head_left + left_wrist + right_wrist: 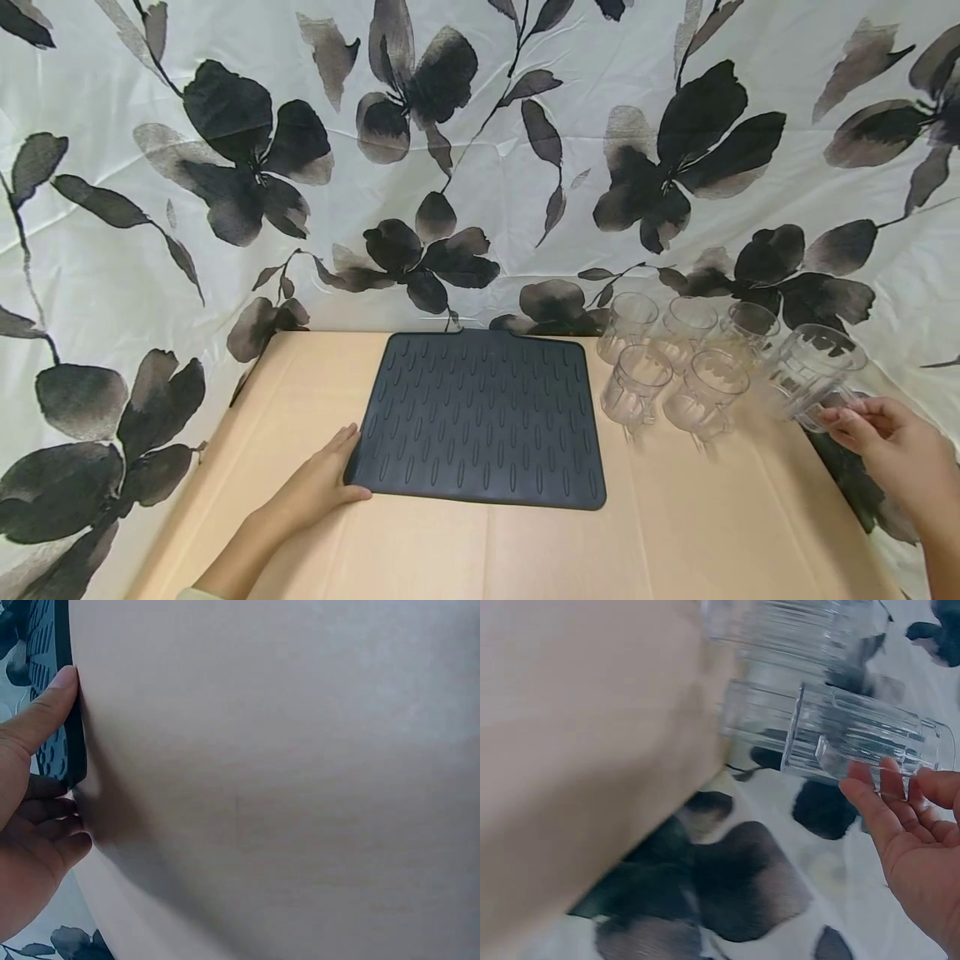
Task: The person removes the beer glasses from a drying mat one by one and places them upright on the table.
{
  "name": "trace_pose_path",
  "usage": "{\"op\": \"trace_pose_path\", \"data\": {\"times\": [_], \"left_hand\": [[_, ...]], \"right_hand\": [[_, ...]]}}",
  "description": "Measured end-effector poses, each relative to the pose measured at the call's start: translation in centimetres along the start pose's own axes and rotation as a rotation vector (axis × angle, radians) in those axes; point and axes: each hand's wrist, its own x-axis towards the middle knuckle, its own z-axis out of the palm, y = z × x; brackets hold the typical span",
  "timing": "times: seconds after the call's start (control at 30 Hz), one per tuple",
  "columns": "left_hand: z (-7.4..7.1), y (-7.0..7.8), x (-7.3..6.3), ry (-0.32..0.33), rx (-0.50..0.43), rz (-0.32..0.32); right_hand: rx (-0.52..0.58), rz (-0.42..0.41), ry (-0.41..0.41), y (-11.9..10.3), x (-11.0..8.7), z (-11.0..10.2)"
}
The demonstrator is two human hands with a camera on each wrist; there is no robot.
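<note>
A dark drying mat (480, 417) with rows of raised ridges lies flat on the table. My left hand (318, 475) rests at its near left corner, fingers along the left side and thumb at the front edge. The left wrist view shows the thumb (52, 705) against the mat's edge. At the table's right edge, my right hand (900, 446) holds a clear mug (813, 367) by its handle, fingertips and thumb meeting there. In the right wrist view this ribbed mug (855, 735) overlaps other clear ware behind it.
Several more clear mugs, among them a front one (636, 387) and another (707, 396), stand close together right of the mat, handles toward the front. The wooden table (555, 550) ends at the right near the held mug. A floral cloth (525, 167) hangs behind.
</note>
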Motion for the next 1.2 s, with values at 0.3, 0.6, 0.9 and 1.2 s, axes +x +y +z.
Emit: {"op": "trace_pose_path", "data": {"times": [0.3,0.6,0.9,1.2], "left_hand": [[-0.4,-0.1,0.0,-0.031,-0.023,-0.007],[-0.6,-0.1,0.0,-0.045,-0.051,-0.013],[-0.9,-0.2,0.0,-0.057,-0.062,-0.008],[-0.8,-0.1,0.1,-0.051,-0.055,-0.005]], "right_hand": [[-0.266,0.051,-0.058,1.7,-0.6,1.6],[-0.056,0.053,-0.062,3.7,-1.5,3.4],[-0.213,0.082,-0.029,4.7,-1.8,3.9],[-0.173,0.055,-0.072,5.1,-1.5,3.9]]}}
